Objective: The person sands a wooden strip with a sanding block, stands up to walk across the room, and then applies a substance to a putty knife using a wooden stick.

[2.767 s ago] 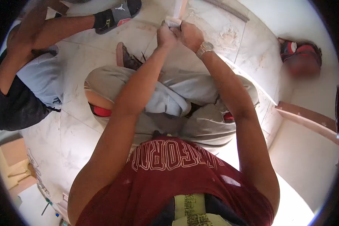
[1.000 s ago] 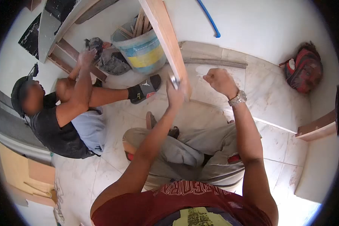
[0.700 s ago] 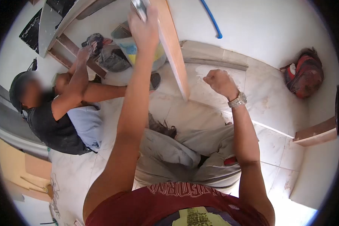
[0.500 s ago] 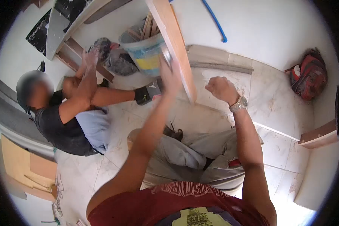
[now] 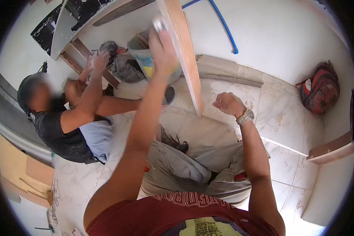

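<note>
My left hand, smeared by motion, is wrapped round a small silvery-white object whose kind I cannot make out. It is raised against the left face of an upright wooden panel with a pale front edge. To the right of the panel, my right hand hangs in the air above the tiles with its fingers curled in. What those fingers hold, if anything, is hidden. A metal watch is on that wrist. Behind my left hand stands a bucket with wood pieces in it, partly covered.
A co-worker sits on the floor at the left, hands together near dusty dark bags. A red-black backpack leans on the right wall. A blue hose hangs behind the panel. Wooden boards lie at lower left.
My left hand has moved up along the panel with the silvery object. My right hand stays near its place, its fist slightly looser. The view has shifted a little.
</note>
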Demonstrator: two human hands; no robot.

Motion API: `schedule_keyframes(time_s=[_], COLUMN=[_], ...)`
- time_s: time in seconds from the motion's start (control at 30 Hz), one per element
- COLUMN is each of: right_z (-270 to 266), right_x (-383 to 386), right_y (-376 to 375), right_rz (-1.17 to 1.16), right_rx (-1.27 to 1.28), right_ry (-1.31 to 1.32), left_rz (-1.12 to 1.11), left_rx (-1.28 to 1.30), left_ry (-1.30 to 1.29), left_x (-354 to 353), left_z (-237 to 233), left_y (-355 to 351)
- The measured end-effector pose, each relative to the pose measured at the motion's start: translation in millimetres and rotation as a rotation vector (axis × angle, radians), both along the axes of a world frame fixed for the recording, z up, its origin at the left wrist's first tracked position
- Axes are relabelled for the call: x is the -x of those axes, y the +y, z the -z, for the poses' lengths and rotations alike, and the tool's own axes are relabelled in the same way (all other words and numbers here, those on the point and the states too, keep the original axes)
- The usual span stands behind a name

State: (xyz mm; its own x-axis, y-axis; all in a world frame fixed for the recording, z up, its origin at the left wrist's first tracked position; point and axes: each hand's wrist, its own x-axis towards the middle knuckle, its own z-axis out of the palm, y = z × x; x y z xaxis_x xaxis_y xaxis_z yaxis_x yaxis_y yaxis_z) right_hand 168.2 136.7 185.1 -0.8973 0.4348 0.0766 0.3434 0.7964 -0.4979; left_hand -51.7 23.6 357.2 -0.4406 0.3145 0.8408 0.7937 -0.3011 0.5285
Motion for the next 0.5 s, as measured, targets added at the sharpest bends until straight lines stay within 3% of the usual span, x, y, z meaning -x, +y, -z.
schedule_keyframes(time_s=[0.07, 0.2, 0.27, 0.37, 0.4, 0.5], right_z=[1.6, 12.5, 14.7, 13.3, 8.2, 9.0], right_x=[-4.0, -9.7, -8.1, -3.2, -2.6, -0.3], right_y=[-4.9, 5.7, 3.3, 4.5, 0.8, -4.3], right_rz=[-0.009, -0.069, -0.066, -0.048, -0.038, -0.024], right_rx=[-0.045, 0.001, -0.039, 0.017, -0.020, 0.003], right_ry=[-0.016, 0.035, 0.031, 0.007, -0.024, -0.058], left_rz=[0.026, -0.076, -0.094, -0.136, -0.085, -0.231], left_rx=[-0.054, 0.094, -0.091, -0.069, -0.060, -0.003], left_ry=[0.107, -0.038, -0.027, 0.055, 0.019, 0.013], left_x=[-11.5, -45.7, -37.7, -9.9, -5.1, -38.0], left_z=[97.2, 176.5, 111.3, -16.7, -35.3, -10.3], left_y=[-6.6, -25.6, -0.7, 8.7, 8.9, -2.9])
